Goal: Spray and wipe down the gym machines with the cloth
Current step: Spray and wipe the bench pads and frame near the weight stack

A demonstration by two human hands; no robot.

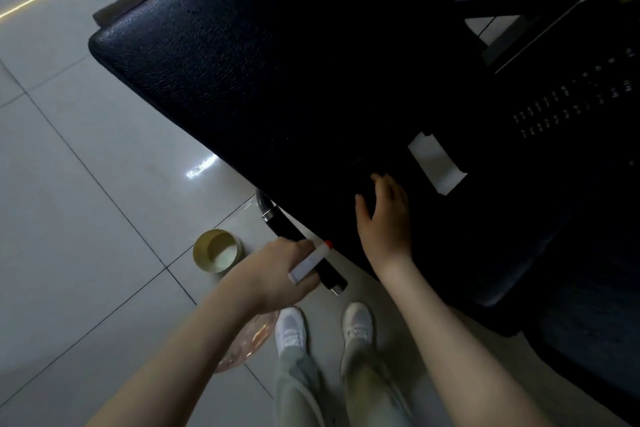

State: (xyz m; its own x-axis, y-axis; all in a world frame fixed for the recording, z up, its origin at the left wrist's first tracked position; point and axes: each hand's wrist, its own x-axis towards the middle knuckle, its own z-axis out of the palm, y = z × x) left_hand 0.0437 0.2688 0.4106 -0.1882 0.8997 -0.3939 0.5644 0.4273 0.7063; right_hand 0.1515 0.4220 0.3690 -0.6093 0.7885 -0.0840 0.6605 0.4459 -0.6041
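- Spray bottle point(311, 262): white, red-tipped; probably light, rigid, slick; clasped round body by left hand point(273, 274).
- Right hand point(382, 218): on black padded bench point(242, 62); fingers point(362, 204) curved over dark shape point(367, 184), perhaps cloth; hold unclear.

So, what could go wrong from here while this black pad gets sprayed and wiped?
1. The round bowl and the pink plastic thing lie on the floor near the white shoes; a sideways step could kick them.
2. The left hand holds the spray bottle at the edge of the black pad; spray may land on the glossy tiles and make them slippery.
3. The pad is dark and dimly lit; the right hand could miss spots.
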